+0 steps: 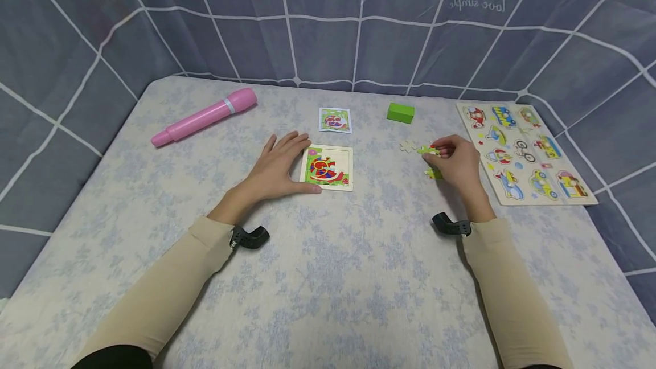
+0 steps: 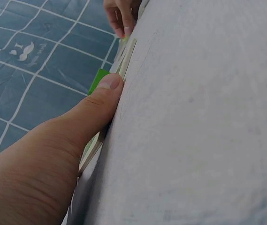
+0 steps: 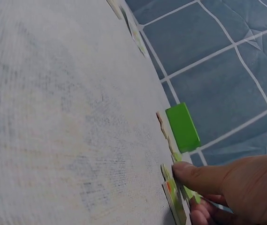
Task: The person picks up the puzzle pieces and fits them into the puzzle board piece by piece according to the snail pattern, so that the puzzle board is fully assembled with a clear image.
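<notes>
A small square wooden snail puzzle (image 1: 350, 171) lies on the table, its tray partly filled with red, green and yellow pieces and bare at the upper right. My left hand (image 1: 274, 171) braces it from the left, thumb straight along the near edge and fingers spread toward the far corner. To the right, my right hand (image 1: 458, 163) pinches a green puzzle piece (image 3: 189, 193) between thumb and fingers, low over the table. Just nearer me lies another green piece (image 1: 433, 173), partly under the hand. A pale piece (image 1: 408, 146) lies left of the fingertips.
A picture card (image 1: 335, 121) with the snail design lies behind the puzzle. The green block (image 1: 400, 113) stands farther right. At far right is a large board of vehicle pictures (image 1: 528, 155); at left, a pink tube (image 1: 205, 118) with a silver band. Grey checked cloth (image 1: 328, 44) hangs behind.
</notes>
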Tool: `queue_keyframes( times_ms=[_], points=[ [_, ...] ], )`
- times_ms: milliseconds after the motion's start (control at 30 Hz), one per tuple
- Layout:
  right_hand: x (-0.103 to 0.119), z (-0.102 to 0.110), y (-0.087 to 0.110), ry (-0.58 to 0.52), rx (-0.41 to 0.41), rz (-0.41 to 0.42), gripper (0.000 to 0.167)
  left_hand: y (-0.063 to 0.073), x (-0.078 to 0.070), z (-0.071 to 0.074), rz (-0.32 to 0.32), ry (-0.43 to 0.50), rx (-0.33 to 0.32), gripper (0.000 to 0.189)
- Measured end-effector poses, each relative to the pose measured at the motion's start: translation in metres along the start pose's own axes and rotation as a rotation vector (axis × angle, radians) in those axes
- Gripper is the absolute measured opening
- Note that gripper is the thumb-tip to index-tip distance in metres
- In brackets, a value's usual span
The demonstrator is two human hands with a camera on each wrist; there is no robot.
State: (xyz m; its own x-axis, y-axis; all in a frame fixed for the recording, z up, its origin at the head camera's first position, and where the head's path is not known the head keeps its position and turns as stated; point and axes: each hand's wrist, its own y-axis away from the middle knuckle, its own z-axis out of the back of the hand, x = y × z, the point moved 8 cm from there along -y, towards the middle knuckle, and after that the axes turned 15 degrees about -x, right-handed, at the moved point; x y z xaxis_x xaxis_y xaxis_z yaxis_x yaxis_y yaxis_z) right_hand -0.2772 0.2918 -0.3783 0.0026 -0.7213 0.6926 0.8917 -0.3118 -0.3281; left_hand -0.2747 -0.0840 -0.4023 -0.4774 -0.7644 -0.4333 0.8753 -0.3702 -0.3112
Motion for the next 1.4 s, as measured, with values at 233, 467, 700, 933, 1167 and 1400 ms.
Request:
queue_keyframes(
  times_ms=[233, 467, 700, 933, 1167, 1400],
  points=[
    [0.000, -0.001, -0.004, -0.112, -0.033, -0.004, 0.026, 0.002, 0.000, 0.000, 0.003, 0.008, -0.001, 0.116],
    [0.007, -0.001, -0.005, -0.363, -0.061, -0.011, 0.028, 0.001, 0.000, -0.001, 0.000, 0.006, 0.000, 0.116],
    [0.017, -0.015, -0.003, -0.554, 0.038, -0.094, 0.027, 0.001, 0.000, -0.002, 0.000, 0.000, 0.005, 0.117],
    [0.042, -0.023, 0.009, -0.477, 0.078, 0.012, 0.027, 0.002, 0.001, -0.003, 0.004, 0.006, 0.010, 0.116],
    [0.051, -0.036, 0.018, -0.519, 0.121, -0.008, 0.029, 0.002, 0.002, -0.002, 0.004, 0.012, 0.005, 0.116],
    [0.053, -0.045, 0.021, -0.565, 0.139, -0.016, 0.024, 0.001, 0.001, -0.001, -0.003, 0.010, -0.004, 0.116]
  ],
)
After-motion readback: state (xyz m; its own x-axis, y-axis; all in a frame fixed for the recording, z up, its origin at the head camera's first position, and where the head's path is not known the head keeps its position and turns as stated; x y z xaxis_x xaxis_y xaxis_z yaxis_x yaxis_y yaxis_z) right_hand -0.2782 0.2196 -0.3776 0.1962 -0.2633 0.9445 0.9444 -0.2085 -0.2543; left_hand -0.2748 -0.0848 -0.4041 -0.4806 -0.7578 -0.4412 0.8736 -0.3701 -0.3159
